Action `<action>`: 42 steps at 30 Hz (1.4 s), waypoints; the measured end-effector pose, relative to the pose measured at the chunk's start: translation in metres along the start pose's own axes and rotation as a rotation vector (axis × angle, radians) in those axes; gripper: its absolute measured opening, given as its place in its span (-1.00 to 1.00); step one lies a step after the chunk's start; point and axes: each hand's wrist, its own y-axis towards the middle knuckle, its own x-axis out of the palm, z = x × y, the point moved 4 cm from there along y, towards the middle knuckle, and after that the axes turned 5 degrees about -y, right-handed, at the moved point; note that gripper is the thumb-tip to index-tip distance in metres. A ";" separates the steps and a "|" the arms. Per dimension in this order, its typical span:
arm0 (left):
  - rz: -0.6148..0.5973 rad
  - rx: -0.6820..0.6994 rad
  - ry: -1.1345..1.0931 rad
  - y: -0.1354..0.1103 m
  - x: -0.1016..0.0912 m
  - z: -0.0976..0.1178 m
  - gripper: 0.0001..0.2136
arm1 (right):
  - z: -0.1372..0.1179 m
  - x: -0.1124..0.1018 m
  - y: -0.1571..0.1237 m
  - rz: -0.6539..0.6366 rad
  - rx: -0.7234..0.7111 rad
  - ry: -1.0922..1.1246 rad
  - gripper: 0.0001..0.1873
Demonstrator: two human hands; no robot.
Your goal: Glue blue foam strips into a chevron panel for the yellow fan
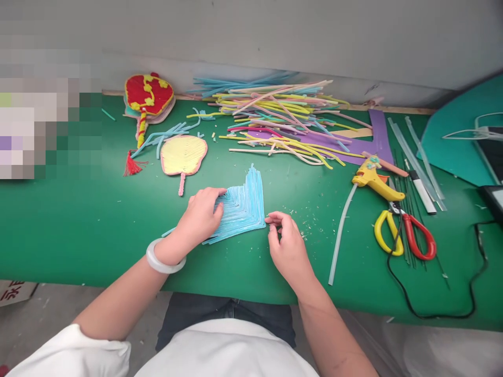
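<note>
So the thing being worked on is this blue panel (251, 207), sitting flat around the middle of the frame, made of thin strips set in nested V-shaped rows with the corner toward lower right. Left hand (202, 214) is lying over its left part, fingers loosely spread and the thumb off to the side, basically steadying it. Right hand (288, 246) is at the lower-right corner with fingers curled in near the thumb; I can't tell whether it's actually pinching the edge or anything small. My read is that this is the lining-up or pressing stage at the corner, since the rows are neat there but the ends look ragged up top and at lower left. Next move, I'd say, calls for a steady left palm and a light touch on that corner so the rows don't skew. If more rows are wanted, the heap of strips (275, 112) is upper centre, while the yellow glue gun (379, 180) and scissors (408, 232) lie over at right, out of both hands.
</note>
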 end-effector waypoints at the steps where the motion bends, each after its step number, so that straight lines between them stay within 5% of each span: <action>1: -0.011 0.007 -0.008 0.002 0.000 0.002 -0.65 | 0.000 -0.001 -0.004 0.001 0.017 0.006 -0.76; 5: -0.081 0.075 -0.011 0.012 0.007 0.012 -0.64 | 0.001 -0.002 -0.026 0.016 0.070 0.016 -0.77; 12: -0.128 0.354 0.025 0.023 0.025 0.037 -0.61 | -0.010 0.000 -0.055 -0.014 -0.098 -0.011 -0.77; 16: 0.039 0.406 0.029 0.020 0.015 0.034 -0.60 | -0.006 -0.022 -0.052 0.141 -0.072 -0.046 -0.89; 22: 0.254 0.352 0.014 0.011 -0.008 0.003 -0.68 | 0.020 -0.066 -0.051 0.483 0.103 -0.138 -0.71; 30: 0.377 0.292 -0.069 0.009 -0.015 -0.015 -0.71 | 0.034 -0.073 -0.056 0.487 0.157 -0.238 -0.54; 38: 0.273 0.366 -0.067 -0.002 -0.016 0.000 -0.68 | 0.020 -0.052 -0.046 0.455 -0.146 -0.304 -0.88; 42: 0.076 0.475 0.019 -0.008 -0.007 0.007 -0.54 | 0.011 -0.042 -0.042 0.422 -0.204 -0.345 -0.73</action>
